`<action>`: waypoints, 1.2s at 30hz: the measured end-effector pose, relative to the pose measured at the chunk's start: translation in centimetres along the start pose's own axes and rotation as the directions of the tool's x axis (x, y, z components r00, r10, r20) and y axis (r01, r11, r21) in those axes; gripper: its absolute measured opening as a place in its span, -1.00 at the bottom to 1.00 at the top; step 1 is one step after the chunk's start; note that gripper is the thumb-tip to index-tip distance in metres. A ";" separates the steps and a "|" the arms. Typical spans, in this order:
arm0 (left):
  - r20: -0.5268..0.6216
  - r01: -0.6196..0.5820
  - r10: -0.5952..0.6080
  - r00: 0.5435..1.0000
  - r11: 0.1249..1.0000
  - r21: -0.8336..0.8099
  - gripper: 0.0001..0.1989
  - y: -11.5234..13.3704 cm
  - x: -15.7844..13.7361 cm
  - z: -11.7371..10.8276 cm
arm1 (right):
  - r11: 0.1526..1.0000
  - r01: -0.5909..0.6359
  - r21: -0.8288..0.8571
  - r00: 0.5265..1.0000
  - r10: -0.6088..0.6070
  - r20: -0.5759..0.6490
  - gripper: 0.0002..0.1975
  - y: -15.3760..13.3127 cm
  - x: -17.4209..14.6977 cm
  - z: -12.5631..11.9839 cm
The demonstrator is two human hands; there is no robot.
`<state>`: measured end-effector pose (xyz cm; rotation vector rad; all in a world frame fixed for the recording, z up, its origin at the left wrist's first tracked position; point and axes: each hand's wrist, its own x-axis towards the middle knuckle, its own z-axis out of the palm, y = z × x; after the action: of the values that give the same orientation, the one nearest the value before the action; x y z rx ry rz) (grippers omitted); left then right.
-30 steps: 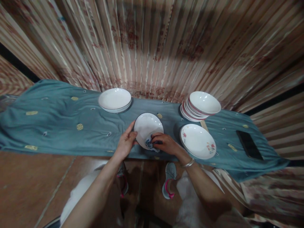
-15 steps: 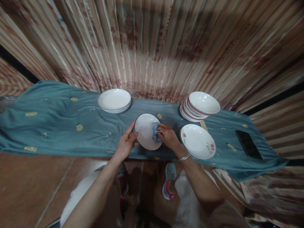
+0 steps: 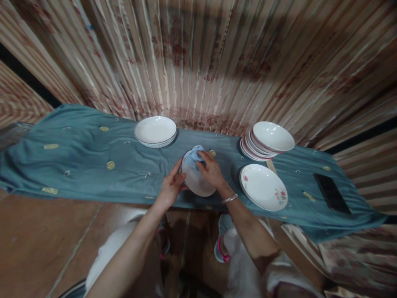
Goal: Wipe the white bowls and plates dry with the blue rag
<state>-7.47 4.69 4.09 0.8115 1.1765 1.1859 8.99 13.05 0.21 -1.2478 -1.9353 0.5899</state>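
Observation:
A white plate with a dark rim [image 3: 198,185] is tilted in front of me, over the near part of the cloth-covered table. My left hand [image 3: 172,185] grips its left edge, thumb on the upper face and fingers behind. A light blue cloth [image 3: 196,154] is bunched against the plate's far edge. My right hand [image 3: 211,169], with a silver bangle at the wrist, is closed on this cloth and pressing it to the plate. The right hand and cloth hide part of the plate's surface.
At the back left is a stack of white plates [image 3: 155,130]. Stacked bowls [image 3: 273,137] lean at the back right, with flower-patterned plates [image 3: 263,188] nearer me. A black phone [image 3: 332,193] lies far right on the green tablecloth [image 3: 87,165]. A pleated curtain [image 3: 198,62] hangs behind.
My right hand has moved the cloth from the plate's right side up to its far edge. The left hand keeps its hold. The whole view has shifted slightly.

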 end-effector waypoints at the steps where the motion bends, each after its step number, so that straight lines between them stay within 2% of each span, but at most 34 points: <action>1: 0.000 -0.003 0.003 1.000 1.000 -0.004 -0.11 -0.1 0.0 0.0 | 0.999 0.004 0.039 1.000 -0.004 -0.004 -0.58 -0.3 0.1 0.2; 5: 0.004 -0.023 0.023 1.000 1.000 -0.020 -0.14 -0.3 0.1 -0.3 | 0.983 0.054 0.177 0.999 -0.054 -0.001 -0.58 -1.4 0.2 1.0; 10: -0.006 -0.025 0.025 1.000 0.999 -0.028 -0.18 -0.4 0.1 -0.5 | 0.936 0.101 0.338 0.990 -0.128 0.059 -0.58 -3.0 -0.3 1.3; 18: -0.029 -0.042 0.041 0.999 0.999 -0.025 -0.29 -0.5 0.0 -0.5 | 0.846 0.009 0.534 0.973 -0.131 0.191 -0.61 -4.7 -2.1 0.6; 22: -0.046 -0.020 0.018 0.999 0.999 -0.038 -0.21 -0.4 -0.1 -0.6 | 0.832 -0.089 0.548 0.952 -0.090 0.293 -0.63 -4.8 -2.8 0.0; 28: -0.083 -0.159 0.163 0.983 0.986 0.050 -0.25 -0.5 0.2 -1.0 | 0.842 -0.161 0.514 0.885 -0.107 0.453 -0.73 -4.5 -3.8 -1.6; 33: -0.060 -0.041 0.042 0.997 0.999 0.013 -0.19 -0.4 0.1 -0.8 | 0.879 -0.137 0.457 0.826 -0.153 0.542 -0.80 -3.6 -4.4 -2.9; 36: -0.054 -0.027 0.028 0.998 0.999 0.018 -0.17 0.1 -0.2 -0.6 | 0.905 -0.098 0.414 0.790 -0.182 0.586 -0.82 -3.0 -4.5 -3.7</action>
<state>-8.02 4.46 4.05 0.8152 1.2256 1.2283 11.35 7.68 3.11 -0.7669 -2.1616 1.4596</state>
